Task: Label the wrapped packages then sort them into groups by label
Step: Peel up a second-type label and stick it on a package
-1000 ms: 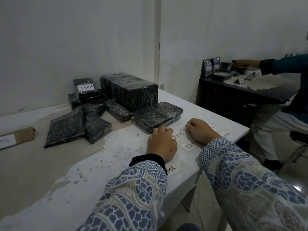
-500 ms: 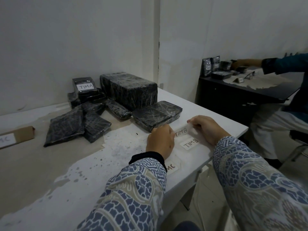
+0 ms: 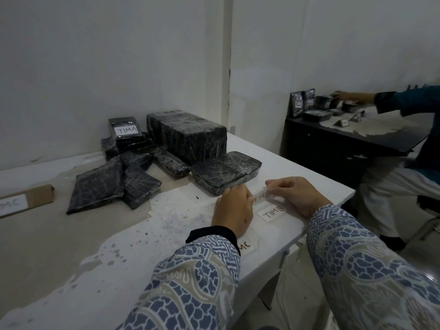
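Observation:
A white "TIMB" label (image 3: 261,196) is lifted off the white table (image 3: 297,167); my left hand (image 3: 234,209) pinches its left end and my right hand (image 3: 295,195) pinches its right end. Another "TIMB" label (image 3: 273,212) lies flat just below it, and a label ending in "MC" (image 3: 246,245) lies by my left wrist. Black wrapped packages sit beyond: a flat one (image 3: 225,175) right behind the held label, a big block (image 3: 187,135), a small one marked "TIMA" (image 3: 126,129), and several flat ones (image 3: 112,184) at the left.
A brown box with an "MC" label (image 3: 23,201) lies at the far left. To the right stands a black desk (image 3: 345,141) with more wrapped packages (image 3: 316,115). A seated person in a teal sleeve (image 3: 404,101) reaches over that desk. The table's right edge is near my right arm.
Both hands went from resting on the labels to pinching one "TIMB" label and raising it off the table. The other person's hand shifted over the black desk.

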`<move>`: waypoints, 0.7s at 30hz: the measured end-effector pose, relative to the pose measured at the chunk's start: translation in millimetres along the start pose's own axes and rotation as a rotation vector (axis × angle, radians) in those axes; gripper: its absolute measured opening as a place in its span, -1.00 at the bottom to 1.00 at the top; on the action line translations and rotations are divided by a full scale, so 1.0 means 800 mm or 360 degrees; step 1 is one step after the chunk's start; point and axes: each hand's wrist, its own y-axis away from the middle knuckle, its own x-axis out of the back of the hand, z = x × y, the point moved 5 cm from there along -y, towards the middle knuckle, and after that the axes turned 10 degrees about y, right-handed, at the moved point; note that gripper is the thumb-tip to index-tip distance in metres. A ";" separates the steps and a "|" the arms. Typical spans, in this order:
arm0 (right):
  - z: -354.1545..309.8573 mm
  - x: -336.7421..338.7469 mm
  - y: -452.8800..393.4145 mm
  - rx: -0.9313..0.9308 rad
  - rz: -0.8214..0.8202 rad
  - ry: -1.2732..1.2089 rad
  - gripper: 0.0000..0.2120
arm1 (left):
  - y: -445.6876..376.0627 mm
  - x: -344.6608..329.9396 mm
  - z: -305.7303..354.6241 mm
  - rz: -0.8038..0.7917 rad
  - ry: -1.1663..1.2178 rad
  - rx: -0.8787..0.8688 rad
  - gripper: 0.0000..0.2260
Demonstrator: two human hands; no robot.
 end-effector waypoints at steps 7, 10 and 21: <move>0.001 0.004 -0.001 0.0029 -0.0067 0.0010 -0.82 | 0.002 0.002 0.007 0.0086 0.0127 -0.0110 -0.87; 0.001 0.003 -0.003 0.0025 -0.0093 0.0011 -0.74 | 0.002 0.023 -0.010 0.0483 0.0517 0.0164 -0.88; -0.018 -0.006 0.005 0.0038 -0.0114 -0.0014 -0.94 | 0.001 0.016 -0.016 0.0305 0.0493 0.0107 -0.87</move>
